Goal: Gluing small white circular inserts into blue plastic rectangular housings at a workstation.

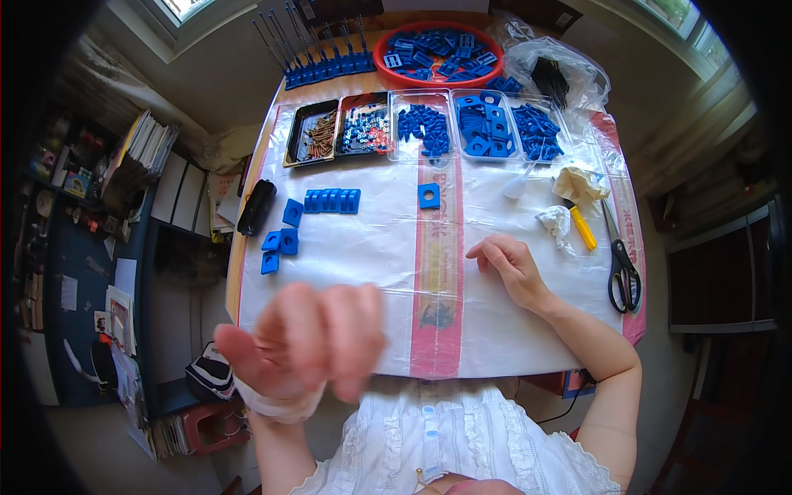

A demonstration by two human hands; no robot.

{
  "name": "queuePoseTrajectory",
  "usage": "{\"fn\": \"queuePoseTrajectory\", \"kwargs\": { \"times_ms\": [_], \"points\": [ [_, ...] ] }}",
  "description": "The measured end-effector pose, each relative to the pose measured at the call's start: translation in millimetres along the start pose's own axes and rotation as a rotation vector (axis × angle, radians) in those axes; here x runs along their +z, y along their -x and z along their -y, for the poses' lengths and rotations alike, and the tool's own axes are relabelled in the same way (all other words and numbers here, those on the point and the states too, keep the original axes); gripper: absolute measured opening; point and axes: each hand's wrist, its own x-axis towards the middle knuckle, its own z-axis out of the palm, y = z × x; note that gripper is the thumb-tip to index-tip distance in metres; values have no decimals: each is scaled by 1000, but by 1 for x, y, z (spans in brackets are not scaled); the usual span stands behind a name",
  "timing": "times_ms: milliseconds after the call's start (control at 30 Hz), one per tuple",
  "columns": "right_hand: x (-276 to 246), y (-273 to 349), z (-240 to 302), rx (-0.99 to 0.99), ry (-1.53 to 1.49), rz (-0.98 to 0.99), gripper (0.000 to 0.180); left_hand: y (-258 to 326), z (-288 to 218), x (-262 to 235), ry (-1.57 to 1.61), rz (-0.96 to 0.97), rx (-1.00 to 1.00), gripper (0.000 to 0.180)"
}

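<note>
Head view: left hand (307, 340) raised close to the camera, blurred, fingers curled; any contents cannot be determined. Right hand (509, 266) rests loosely open and empty on the plastic-covered table (363, 247), below a square blue block (428, 195).

The person wears a white ruffled blouse (462, 437) with buttons, forearms bare, a white wrap (276, 406) at the left wrist.

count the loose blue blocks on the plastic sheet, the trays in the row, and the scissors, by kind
Loose blue blocks on the sheet: 6, counting the ridged strip as 1
Trays in the row: 5
Scissors: 1
Total: 12
</note>
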Motion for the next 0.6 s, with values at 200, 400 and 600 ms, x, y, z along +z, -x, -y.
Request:
{"fn": "queuePoseTrajectory", "kwargs": {
  "times_ms": [200,400,600],
  "points": [
    [6,-3,5,51,-10,-16,32,-41,45,68,300,98,175,48],
    [1,1,0,-22,-9,-53,33,-34,58,110,535,-35,150,69],
    [2,0,1,-12,-26,-38,33,-40,52,102,584,47,99,63]
  ]
}}
